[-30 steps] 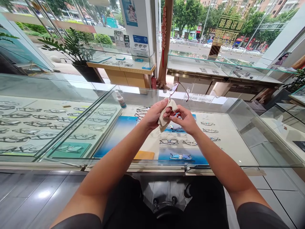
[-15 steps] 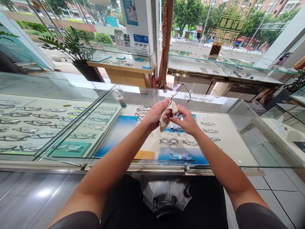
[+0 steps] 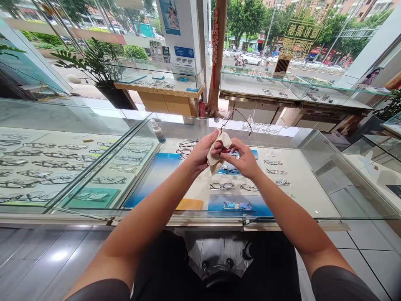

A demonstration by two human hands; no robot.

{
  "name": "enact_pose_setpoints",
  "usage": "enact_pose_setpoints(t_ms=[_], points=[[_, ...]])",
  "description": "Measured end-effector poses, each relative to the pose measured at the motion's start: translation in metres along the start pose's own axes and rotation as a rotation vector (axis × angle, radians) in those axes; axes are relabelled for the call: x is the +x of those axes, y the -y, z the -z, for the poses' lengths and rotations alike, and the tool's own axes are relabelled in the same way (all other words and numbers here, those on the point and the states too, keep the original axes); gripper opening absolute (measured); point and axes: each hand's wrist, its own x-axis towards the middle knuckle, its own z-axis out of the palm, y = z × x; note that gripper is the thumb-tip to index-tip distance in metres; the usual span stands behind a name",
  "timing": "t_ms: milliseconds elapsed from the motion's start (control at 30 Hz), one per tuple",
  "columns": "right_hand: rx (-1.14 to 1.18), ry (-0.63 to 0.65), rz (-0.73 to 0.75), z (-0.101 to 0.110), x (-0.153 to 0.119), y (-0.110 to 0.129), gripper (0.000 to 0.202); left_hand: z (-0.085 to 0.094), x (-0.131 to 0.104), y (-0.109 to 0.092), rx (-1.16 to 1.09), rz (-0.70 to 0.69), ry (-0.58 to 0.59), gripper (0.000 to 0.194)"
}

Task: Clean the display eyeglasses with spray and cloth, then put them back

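Observation:
My left hand (image 3: 203,151) is closed around a cream cloth (image 3: 214,160), whose loose end hangs below the fingers. Wrapped partly in the cloth is a pair of thin dark red glasses (image 3: 242,113); one lens and the temples stick up above my hands, with a small white tag on one temple. My right hand (image 3: 244,158) meets the left at the cloth, its fingers pinched on the lower part of the glasses, which is mostly hidden. Both hands are over the glass counter (image 3: 294,200).
Rows of glasses (image 3: 222,186) lie inside the counter. A small spray bottle (image 3: 158,131) stands at its back left. An orange-yellow item (image 3: 189,204) lies near the front edge. Farther back are more display cases (image 3: 169,98) and a potted plant (image 3: 115,94).
The glasses have turned a little, so the raised lens looks narrower and the temples sit differently. The cloth has shifted slightly in my fingers. Both hands stay in nearly the same place.

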Motion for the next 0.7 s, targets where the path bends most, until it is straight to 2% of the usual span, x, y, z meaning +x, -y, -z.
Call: enact_pose_setpoints(t_ms=[133,233,433,700], points=[[-0.004,0.007,0.003,0.0,-0.001,0.001,0.032,-0.003,-0.001,-0.003,-0.057,0.094,-0.029,0.07],[-0.014,0.039,0.009,0.001,-0.001,0.004,0.03,-0.002,-0.001,-0.003,-0.057,0.123,0.005,0.069],[-0.073,0.063,0.04,0.004,-0.001,0.009,0.03,0.005,0.001,-0.001,-0.046,0.038,0.034,0.054],[-0.116,0.061,0.083,0.003,0.0,0.011,0.037,0.003,0.001,0.001,-0.017,0.019,0.004,0.051]])
